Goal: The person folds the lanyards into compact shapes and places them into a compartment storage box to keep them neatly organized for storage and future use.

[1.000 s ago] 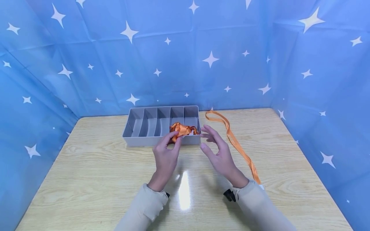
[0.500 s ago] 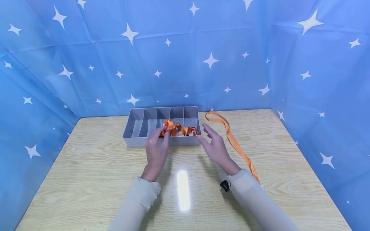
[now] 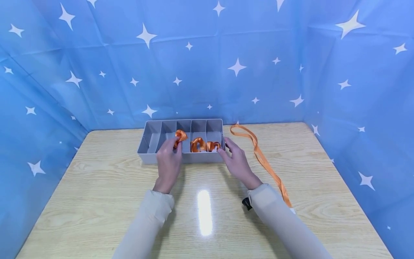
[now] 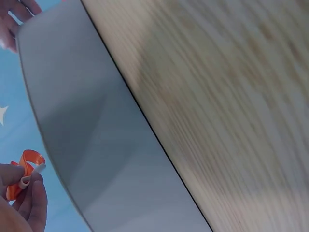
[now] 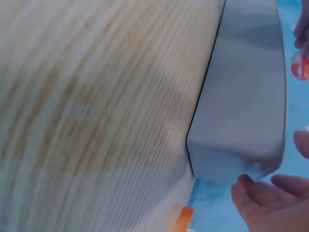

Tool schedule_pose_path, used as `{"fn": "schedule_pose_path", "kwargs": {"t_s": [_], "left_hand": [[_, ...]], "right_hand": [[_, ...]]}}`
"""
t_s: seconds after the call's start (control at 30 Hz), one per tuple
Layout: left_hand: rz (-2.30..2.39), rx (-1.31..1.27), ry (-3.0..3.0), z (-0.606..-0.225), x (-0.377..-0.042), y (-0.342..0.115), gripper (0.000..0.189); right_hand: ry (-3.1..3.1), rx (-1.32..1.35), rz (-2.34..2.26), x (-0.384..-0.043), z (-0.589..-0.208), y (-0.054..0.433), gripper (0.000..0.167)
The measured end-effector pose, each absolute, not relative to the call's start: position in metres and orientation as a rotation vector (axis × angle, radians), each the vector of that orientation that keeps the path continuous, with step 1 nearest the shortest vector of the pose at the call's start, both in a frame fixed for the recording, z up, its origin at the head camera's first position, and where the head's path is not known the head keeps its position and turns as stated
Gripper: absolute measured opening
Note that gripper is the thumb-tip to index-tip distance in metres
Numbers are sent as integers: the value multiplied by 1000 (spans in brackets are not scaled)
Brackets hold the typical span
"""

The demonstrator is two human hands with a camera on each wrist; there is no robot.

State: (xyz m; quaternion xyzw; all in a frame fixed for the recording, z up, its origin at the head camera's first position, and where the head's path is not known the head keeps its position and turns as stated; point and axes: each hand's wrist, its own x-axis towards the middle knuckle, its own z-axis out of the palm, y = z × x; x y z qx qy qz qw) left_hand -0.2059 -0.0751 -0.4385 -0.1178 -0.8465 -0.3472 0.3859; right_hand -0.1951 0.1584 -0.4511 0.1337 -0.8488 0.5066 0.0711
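My left hand [image 3: 169,158] pinches a bunched orange lanyard [image 3: 181,135] between thumb and fingers, over the middle compartment of the grey divided box [image 3: 165,158]. A small white end piece pokes out of the lanyard in the left wrist view. My right hand [image 3: 237,162] is at the box's right front corner. Its fingertips [image 5: 245,181] touch the end wall, and the thumb is at the front rim. Two more coiled orange lanyards lie in the box, one [image 3: 198,144] in the second compartment from the right, the other [image 3: 212,146] in the rightmost.
A long orange lanyard [image 3: 263,162] lies stretched out on the wooden table [image 3: 97,194], right of the box, its white end near my right sleeve. Behind the box hangs a blue curtain [image 3: 194,72] with white stars.
My left hand has carried its lanyard leftward from the right-hand compartments to the middle one, uncovering the coiled lanyard below. My right hand has closed in on the box's right corner.
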Motion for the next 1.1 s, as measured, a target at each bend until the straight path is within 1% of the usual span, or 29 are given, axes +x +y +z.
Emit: {"fn": "schedule_pose_path", "kwargs": {"t_s": [0.13, 0.37, 0.5, 0.7, 0.93, 1.1], "left_hand": [[-864, -299, -2192, -442, -211, -78, 14], [-842, -305, -2261, -449, -217, -79, 13], [-805, -297, -2339, -449, -218, -78, 14], [-708, -257, -2506, -441, -221, -74, 17], [-546, -235, -2609, -438, -225, -68, 14], [-467, -202, -2663, -436, -226, -64, 17]], "right_hand": [[-2592, 391, 1496, -198, -452, 158, 53], [-2636, 263, 1547, -203, -455, 162, 60], [-2629, 228, 1597, -205, -455, 164, 60], [-2629, 241, 1590, -207, -458, 163, 60], [-2647, 247, 1573, -206, -458, 163, 60], [-2667, 249, 1539, -205, -457, 164, 60]]}}
